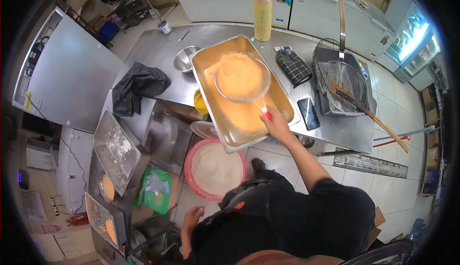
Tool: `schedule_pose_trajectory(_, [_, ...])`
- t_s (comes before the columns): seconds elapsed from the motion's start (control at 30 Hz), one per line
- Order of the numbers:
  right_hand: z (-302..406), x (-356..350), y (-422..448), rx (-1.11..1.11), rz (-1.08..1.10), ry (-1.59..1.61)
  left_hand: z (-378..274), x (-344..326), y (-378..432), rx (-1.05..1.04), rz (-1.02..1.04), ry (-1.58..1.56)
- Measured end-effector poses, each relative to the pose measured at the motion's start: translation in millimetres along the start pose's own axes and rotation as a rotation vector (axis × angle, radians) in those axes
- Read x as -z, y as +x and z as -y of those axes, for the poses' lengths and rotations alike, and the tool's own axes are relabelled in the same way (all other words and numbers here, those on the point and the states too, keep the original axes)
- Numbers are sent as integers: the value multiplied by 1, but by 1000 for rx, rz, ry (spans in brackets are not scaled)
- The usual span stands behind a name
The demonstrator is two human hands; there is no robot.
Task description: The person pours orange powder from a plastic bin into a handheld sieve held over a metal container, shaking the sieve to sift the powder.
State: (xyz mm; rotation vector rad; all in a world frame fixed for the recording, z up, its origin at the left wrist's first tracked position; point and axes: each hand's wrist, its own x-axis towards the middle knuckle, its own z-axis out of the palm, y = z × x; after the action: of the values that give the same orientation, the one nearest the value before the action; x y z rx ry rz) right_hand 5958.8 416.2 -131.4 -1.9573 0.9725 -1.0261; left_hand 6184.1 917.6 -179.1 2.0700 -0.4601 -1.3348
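My right hand (277, 124) grips the red-and-white handle of a round sieve (268, 74). Orange powder (240, 71) is heaped inside the sieve's mesh. Below it a deep rectangular steel pan (230, 141) holds more of the same powder, spread over its floor. Whether the sieve touches the powder underneath, I cannot tell. The pan sits at the table's near edge, its front corner jutting past it. Down by my left side, my left hand (193, 216) hangs with loosely bent fingers and nothing seen in it. A pink tub (188, 173) of pale flour stands below the pan.
On the steel table (158, 45) are a steel bowl (185, 59), black plastic bag (140, 85), wrap roll (262, 18), checked mitt (293, 67) and phone (308, 114). Wire strainers (341, 81) lie right, a long wooden handle (384, 124) overhanging the edge. Powder-dusted pans (116, 150) stand left.
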Motion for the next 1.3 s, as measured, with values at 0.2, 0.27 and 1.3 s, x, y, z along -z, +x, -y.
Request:
schedule_pose_trajectory(0.2, [-2,-16,41,-197,93,-79,28,-15,25,-54,102,20])
schedule_pose_trajectory(0.27, [8,-16,17,-185,110,-82,36,1,25,-95,6,215])
schedule_pose_trajectory(1.3, [9,-14,-1,-31,90,-19,20,-7,2,15,-257,-37])
